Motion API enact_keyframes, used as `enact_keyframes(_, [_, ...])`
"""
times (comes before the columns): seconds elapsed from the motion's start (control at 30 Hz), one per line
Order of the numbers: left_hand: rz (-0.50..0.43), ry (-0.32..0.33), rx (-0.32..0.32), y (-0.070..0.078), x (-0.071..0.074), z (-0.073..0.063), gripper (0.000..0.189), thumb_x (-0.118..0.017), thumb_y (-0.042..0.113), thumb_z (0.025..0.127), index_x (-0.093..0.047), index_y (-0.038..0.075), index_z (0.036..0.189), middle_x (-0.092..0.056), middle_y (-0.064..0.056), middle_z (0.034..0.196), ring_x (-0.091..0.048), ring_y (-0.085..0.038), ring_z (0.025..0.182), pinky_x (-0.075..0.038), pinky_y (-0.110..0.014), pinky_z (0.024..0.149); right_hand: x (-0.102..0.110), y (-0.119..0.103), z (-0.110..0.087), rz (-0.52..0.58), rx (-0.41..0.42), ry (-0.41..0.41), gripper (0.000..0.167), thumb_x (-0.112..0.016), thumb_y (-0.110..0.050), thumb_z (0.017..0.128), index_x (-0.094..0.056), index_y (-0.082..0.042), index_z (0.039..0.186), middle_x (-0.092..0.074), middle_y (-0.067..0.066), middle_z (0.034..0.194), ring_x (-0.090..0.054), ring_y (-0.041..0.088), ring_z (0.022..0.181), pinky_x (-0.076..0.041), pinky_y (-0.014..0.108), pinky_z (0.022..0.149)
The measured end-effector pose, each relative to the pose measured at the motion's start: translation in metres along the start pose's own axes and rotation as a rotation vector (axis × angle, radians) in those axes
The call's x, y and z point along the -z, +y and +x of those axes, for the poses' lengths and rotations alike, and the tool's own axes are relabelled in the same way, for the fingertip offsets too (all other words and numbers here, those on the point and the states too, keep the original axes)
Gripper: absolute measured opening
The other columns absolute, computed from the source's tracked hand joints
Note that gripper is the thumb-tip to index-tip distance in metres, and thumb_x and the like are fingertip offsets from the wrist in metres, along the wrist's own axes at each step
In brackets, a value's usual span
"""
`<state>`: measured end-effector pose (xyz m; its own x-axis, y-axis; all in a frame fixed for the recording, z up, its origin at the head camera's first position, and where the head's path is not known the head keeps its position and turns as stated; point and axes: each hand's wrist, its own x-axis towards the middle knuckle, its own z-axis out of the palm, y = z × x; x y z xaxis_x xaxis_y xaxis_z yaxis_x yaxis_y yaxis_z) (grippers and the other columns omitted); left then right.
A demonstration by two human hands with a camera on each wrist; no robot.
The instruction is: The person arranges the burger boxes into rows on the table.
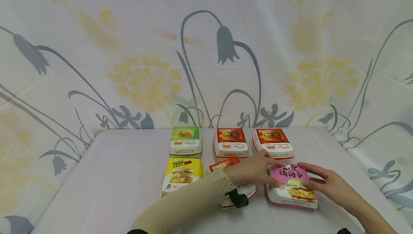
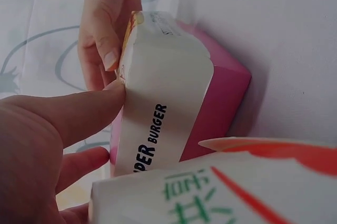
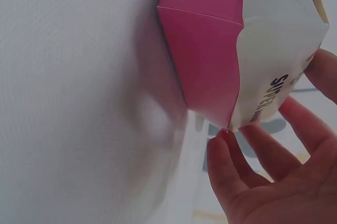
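Observation:
A pink-and-white burger box (image 1: 292,192) with a burger picture lies on the white table at the right of the front row. My left hand (image 1: 253,168) touches its left edge, thumb (image 2: 100,105) at the top edge and fingers toward the far side. At its right far corner is my right hand (image 1: 333,187), thumb on the top edge and fingertips (image 3: 218,153) by the far side. Neither hand wraps the box, which rests on the table. A red-and-white burger box (image 1: 222,165) is partly hidden under my left hand and forearm.
Behind stand a green burger box (image 1: 185,141) and two red burger boxes (image 1: 231,143) (image 1: 273,143) in a row. In front of the green one lies a yellow burger box (image 1: 181,175), its lower part crossed by my left sleeve. Flower-patterned cloth (image 1: 206,94) hangs behind the table.

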<state>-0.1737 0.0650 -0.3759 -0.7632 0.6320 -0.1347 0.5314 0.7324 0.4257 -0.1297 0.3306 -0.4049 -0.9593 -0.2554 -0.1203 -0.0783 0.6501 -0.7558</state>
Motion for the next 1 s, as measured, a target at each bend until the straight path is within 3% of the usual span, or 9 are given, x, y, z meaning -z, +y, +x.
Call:
enact_keyframes(0.07, [0.009, 0.007, -0.016, -0.0006, -0.0007, -0.0001, 0.067, -0.077, 0.057, 0.08, -0.054, 0.044, 0.141, -0.047, 0.01, 0.121, -0.047, -0.002, 0.086, -0.04, -0.016, 0.065, 0.0003, 0.0006, 0.0, 0.011, 0.015, -0.001, 0.061, -0.069, -0.025, 0.095, -0.047, -0.003, 0.147, -0.043, 0.027, 0.148, -0.055, 0.035, 0.123, -0.049, 0.018, 0.081])
enact_keyframes(0.13, [0.009, 0.012, -0.034, -0.0013, -0.0017, -0.0001, 0.067, -0.077, 0.056, 0.081, -0.054, 0.042, 0.142, -0.047, 0.009, 0.12, -0.047, -0.002, 0.089, -0.04, -0.015, 0.066, 0.0004, 0.0014, 0.0002, -0.009, 0.028, 0.019, 0.058, -0.069, -0.024, 0.095, -0.05, -0.004, 0.145, -0.045, 0.024, 0.147, -0.055, 0.018, 0.121, -0.049, 0.019, 0.081])
enact_keyframes(0.23, [0.007, 0.017, -0.05, -0.0013, -0.0027, -0.0002, 0.066, -0.077, 0.053, 0.081, -0.054, 0.041, 0.142, -0.046, 0.009, 0.118, -0.045, -0.002, 0.092, -0.039, -0.014, 0.069, 0.0005, 0.0029, -0.0003, -0.044, 0.055, 0.04, 0.054, -0.068, -0.023, 0.095, -0.053, -0.005, 0.144, -0.049, 0.022, 0.145, -0.047, -0.006, 0.117, -0.05, 0.019, 0.081])
enact_keyframes(0.33, [0.008, 0.02, -0.058, -0.0009, -0.0037, 0.0, 0.067, -0.078, 0.052, 0.081, -0.054, 0.041, 0.142, -0.046, 0.009, 0.119, -0.046, -0.002, 0.094, -0.039, -0.013, 0.07, 0.0007, 0.0036, -0.0005, -0.058, 0.055, 0.051, 0.053, -0.068, -0.022, 0.095, -0.054, -0.005, 0.143, -0.05, 0.021, 0.144, -0.04, -0.018, 0.11, -0.049, 0.018, 0.081])
enact_keyframes(0.4, [0.01, 0.025, -0.059, -0.0007, -0.0044, 0.0005, 0.067, -0.078, 0.051, 0.081, -0.054, 0.04, 0.142, -0.047, 0.009, 0.12, -0.046, -0.001, 0.096, -0.039, -0.013, 0.071, 0.0007, 0.0038, -0.0006, -0.063, 0.049, 0.049, 0.053, -0.068, -0.022, 0.096, -0.053, -0.005, 0.144, -0.05, 0.021, 0.145, -0.041, -0.016, 0.112, -0.049, 0.018, 0.081])
enact_keyframes(0.53, [0.009, 0.035, -0.056, -0.0011, -0.0049, 0.0004, 0.067, -0.079, 0.051, 0.081, -0.054, 0.039, 0.142, -0.047, 0.01, 0.121, -0.046, 0.0, 0.096, -0.039, -0.012, 0.072, 0.0001, 0.0038, -0.0001, -0.078, 0.036, 0.049, 0.053, -0.067, -0.022, 0.096, -0.052, -0.006, 0.145, -0.049, 0.021, 0.145, -0.048, 0.0, 0.119, -0.048, 0.018, 0.082])
enact_keyframes(0.73, [0.001, 0.032, -0.043, -0.0002, -0.0027, -0.0016, 0.068, -0.079, 0.051, 0.081, -0.055, 0.036, 0.142, -0.048, 0.009, 0.121, -0.046, -0.001, 0.093, -0.04, -0.014, 0.073, -0.0008, 0.0042, 0.0008, -0.068, 0.032, 0.05, 0.054, -0.067, -0.022, 0.096, -0.052, -0.005, 0.145, -0.049, 0.022, 0.145, -0.049, 0.002, 0.119, -0.048, 0.017, 0.082])
enact_keyframes(0.87, [0.006, 0.031, -0.04, 0.0005, -0.0008, -0.0023, 0.066, -0.078, 0.051, 0.081, -0.056, 0.035, 0.141, -0.049, 0.008, 0.122, -0.046, -0.002, 0.094, -0.041, -0.015, 0.073, -0.0014, 0.004, 0.0008, -0.052, 0.035, 0.05, 0.054, -0.067, -0.023, 0.096, -0.051, -0.003, 0.144, -0.049, 0.023, 0.145, -0.052, 0.024, 0.125, -0.048, 0.017, 0.082])
enact_keyframes(1.0, [-0.003, 0.028, -0.032, -0.0005, -0.0001, -0.0022, 0.062, -0.078, 0.05, 0.082, -0.058, 0.035, 0.139, -0.05, 0.009, 0.125, -0.047, -0.003, 0.099, -0.043, -0.017, 0.079, -0.0019, 0.0046, -0.0002, -0.034, 0.039, 0.068, 0.055, -0.067, -0.026, 0.096, -0.052, -0.003, 0.144, -0.051, 0.022, 0.143, -0.053, 0.007, 0.12, -0.048, 0.017, 0.082])
